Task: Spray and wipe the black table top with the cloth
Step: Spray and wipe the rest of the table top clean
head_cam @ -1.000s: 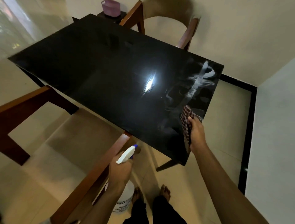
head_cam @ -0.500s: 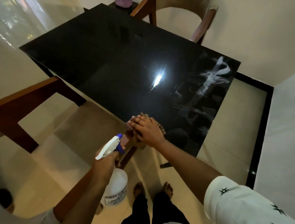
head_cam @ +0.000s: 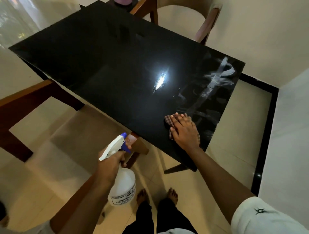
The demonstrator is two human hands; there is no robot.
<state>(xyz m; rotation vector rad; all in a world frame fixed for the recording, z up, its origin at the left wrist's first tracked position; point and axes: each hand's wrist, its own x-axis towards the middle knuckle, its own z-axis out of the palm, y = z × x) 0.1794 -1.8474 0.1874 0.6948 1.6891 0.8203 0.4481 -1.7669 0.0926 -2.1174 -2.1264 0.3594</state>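
Note:
The glossy black table top (head_cam: 107,66) fills the middle of the view, with white spray streaks (head_cam: 215,80) near its right end. My right hand (head_cam: 184,132) lies flat with straight fingers on a checked cloth (head_cam: 168,120), pressing it onto the table near the front right edge. Most of the cloth is hidden under the hand. My left hand (head_cam: 111,165) grips the neck of a white spray bottle (head_cam: 122,185) with a blue trigger, held below table height in front of the table edge.
A wooden chair (head_cam: 21,106) with a beige seat stands at the front left, its frame under the table edge. Another chair (head_cam: 180,18) is at the far side. A purple tub (head_cam: 123,2) sits at the far end. My bare feet (head_cam: 157,195) stand on tiled floor; a wall is right.
My right hand slid the cloth left along the front edge, then back right to the front right part. The left hand with the bottle stayed low.

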